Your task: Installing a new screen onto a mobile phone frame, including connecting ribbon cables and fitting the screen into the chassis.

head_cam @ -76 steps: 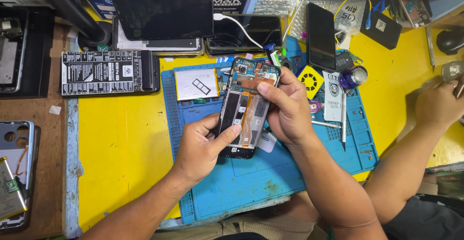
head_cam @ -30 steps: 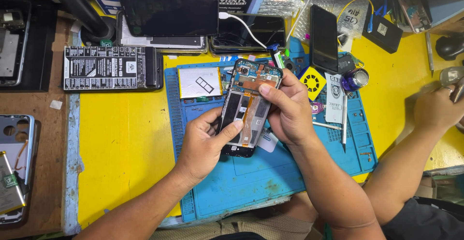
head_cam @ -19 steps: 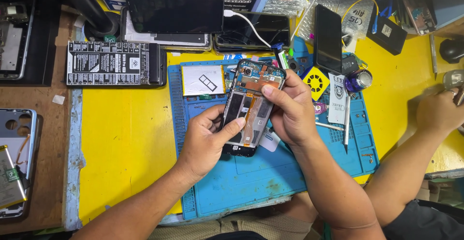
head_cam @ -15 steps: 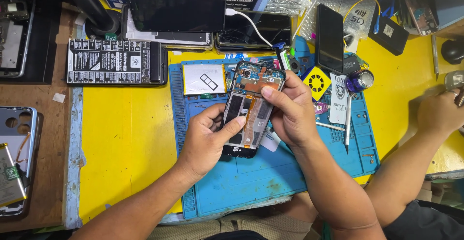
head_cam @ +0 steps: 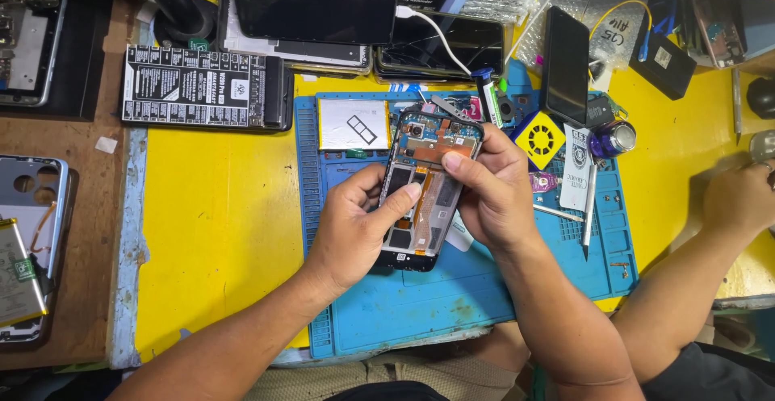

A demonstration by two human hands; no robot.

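Hands meet over the opened phone [head_cam: 426, 191], which we hold above the blue work mat [head_cam: 420, 312] near the middle of the bench. Our left hand [head_cam: 355, 227] grips its lower left edge, thumb pressed on the inner frame. Our right hand [head_cam: 492, 187] clasps the right side, forefinger across the copper-coloured board. At eleven o'clock lies a silver battery [head_cam: 353, 124]; at three o'clock, a co-worker's hand [head_cam: 739, 199].
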